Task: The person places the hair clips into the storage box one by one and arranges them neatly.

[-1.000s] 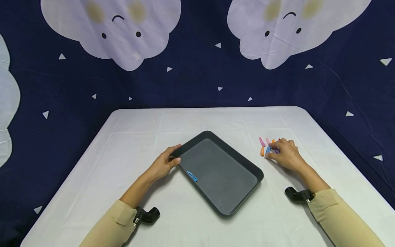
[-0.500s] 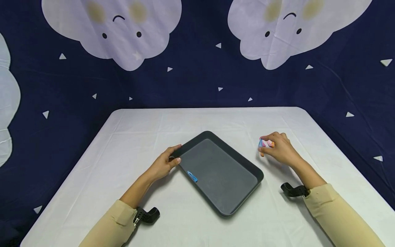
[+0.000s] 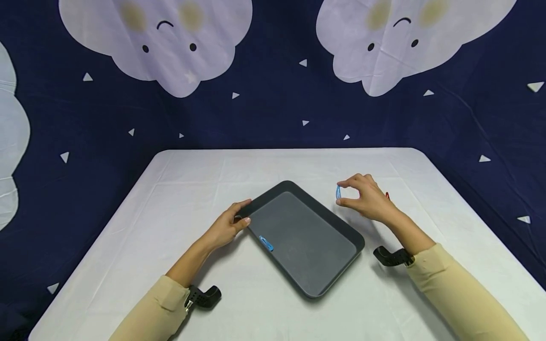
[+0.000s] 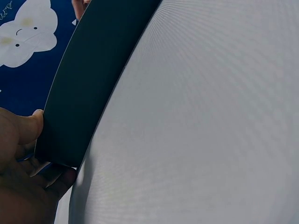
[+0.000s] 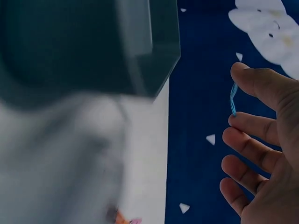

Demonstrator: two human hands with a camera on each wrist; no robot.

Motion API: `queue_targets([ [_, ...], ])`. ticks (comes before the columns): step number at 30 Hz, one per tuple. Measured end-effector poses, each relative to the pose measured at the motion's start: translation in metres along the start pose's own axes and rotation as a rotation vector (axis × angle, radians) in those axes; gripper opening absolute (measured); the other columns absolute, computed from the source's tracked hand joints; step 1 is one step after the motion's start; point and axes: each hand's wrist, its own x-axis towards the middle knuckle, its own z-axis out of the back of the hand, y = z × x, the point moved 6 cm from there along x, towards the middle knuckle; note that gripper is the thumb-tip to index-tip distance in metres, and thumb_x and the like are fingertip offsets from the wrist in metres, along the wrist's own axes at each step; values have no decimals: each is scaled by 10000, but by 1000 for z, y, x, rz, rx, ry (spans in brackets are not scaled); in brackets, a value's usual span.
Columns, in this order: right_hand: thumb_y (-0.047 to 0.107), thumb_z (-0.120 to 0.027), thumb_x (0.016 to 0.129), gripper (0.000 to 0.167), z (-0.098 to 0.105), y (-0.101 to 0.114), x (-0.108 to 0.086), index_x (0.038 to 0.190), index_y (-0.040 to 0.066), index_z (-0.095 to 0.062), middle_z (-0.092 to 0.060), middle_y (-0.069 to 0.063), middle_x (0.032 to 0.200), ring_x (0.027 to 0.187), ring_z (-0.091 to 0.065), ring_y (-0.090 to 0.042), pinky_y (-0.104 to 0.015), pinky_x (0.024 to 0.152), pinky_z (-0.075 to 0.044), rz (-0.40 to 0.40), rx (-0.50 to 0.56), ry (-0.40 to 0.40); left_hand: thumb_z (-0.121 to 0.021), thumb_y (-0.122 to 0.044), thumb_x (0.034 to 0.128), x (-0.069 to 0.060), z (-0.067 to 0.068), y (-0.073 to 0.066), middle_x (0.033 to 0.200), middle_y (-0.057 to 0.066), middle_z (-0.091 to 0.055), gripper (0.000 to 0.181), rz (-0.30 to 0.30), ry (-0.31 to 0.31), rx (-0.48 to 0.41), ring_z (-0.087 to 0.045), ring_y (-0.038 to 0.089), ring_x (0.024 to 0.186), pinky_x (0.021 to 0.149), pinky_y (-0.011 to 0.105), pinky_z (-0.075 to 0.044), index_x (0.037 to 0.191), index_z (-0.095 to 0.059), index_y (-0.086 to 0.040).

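Observation:
My left hand (image 3: 223, 228) grips the left corner of a dark grey baking tray (image 3: 311, 237), its thumb over the rim; the left wrist view shows fingers against the tray's outer side (image 4: 88, 79). A blue snap hair clip (image 3: 266, 243) lies in the tray along its near-left wall. Right of the tray, above the table, my right hand (image 3: 370, 202) pinches a second, light blue hair clip (image 3: 338, 192) by its ends. In the right wrist view that clip (image 5: 232, 99) spans thumb and index finger, while the other fingers are loosely bent.
A red clip (image 3: 387, 195) peeks out behind the right hand, which hides the other clips in the head view. Blurred orange (image 5: 120, 218) and pink pieces (image 5: 135, 221) show low in the right wrist view. White cloth (image 3: 196, 170) covers the table; a dark blue backdrop hangs behind.
My right hand has picked up the light blue clip from the group of coloured clips and carried it up and left towards the tray. The left hand and tray stay put.

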Motion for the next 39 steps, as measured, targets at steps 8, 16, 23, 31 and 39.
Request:
queue_targets([
  [8,309,-756,792,514,-9,24,11,1236,91,-617,-553,-76,1186,1128,-391,-280,-498,897,-374,75,30,24,-508,-108,969,-1,0,-2,1374,242,-398,548,-3,-1,17,-548,286,1034,741,243,-467,1472,-295,-53],
  [16,309,-759,787,523,-20,47,18,1239,88,-616,-568,-65,1174,1097,-402,-244,-482,928,-379,148,50,62,-503,-116,973,0,1,-3,1413,232,-373,550,-10,-2,30,-553,297,1047,762,243,-471,1474,-288,-46],
  [23,290,-770,779,495,-34,67,24,1212,90,-637,-591,-57,1121,1033,-428,-209,-417,894,-391,234,42,81,-503,-120,973,-1,0,-3,1390,227,-391,547,1,4,15,-547,282,1031,750,277,-475,1476,-293,-72],
  [31,283,-782,766,494,-52,86,27,1199,89,-645,-593,-38,1107,1003,-432,-187,-373,869,-404,339,50,114,-499,-121,976,0,0,-2,1404,234,-381,543,-8,8,22,-547,313,1080,790,260,-475,1474,-292,-59],
  [39,302,-770,778,497,-68,96,28,1214,105,-636,-577,-2,1141,1033,-428,-171,-383,899,-419,367,53,184,-516,-183,973,-2,1,-4,1386,242,-391,557,-35,0,15,-555,302,1071,790,265,-485,1470,-299,-56],
])
